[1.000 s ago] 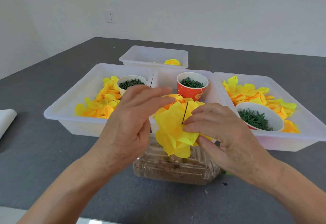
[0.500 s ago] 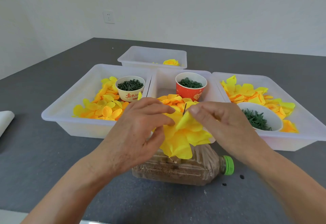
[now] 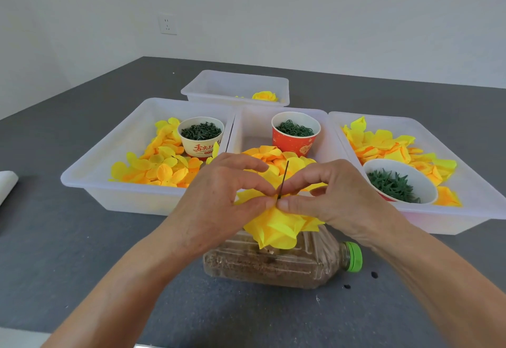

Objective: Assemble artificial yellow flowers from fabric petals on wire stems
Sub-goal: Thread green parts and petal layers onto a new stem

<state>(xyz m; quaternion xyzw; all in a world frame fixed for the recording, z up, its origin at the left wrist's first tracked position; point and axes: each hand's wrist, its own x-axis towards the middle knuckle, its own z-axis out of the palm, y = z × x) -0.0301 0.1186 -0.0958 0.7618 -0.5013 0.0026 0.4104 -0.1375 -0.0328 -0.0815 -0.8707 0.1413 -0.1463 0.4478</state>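
1. While the half-built yellow flower sits upside down on the thin dark wire stem, both hands meet at the spot where the wire comes out of the petals, above a plastic bottle lying on its side on the grey table.
2. The left hand has its thumb and forefinger curled in against the gathered fabric at the wire, pinching the petal layer there; its other fingers arch loosely above. I judge this grip keeps the stack from sliding back up the stem.
3. The right hand mirrors it, thumb and forefinger tips pressed to the fabric just beside the wire, likely pushing the newest petal down and snug.
4. The bottle looks filled with sandy material, probably as a heavy base; whether the wire's lower end is stuck into it is hidden by the petals.
5. Supplies are laid within reach: the left tray holds loose petals and a cream cup of dark green bits, the middle tray more petals and a red cup of green rings, the right tray petals and a white bowl of green leaf pieces.
6. The far tray holds what appears to be a finished flower, so it likely collects completed work.
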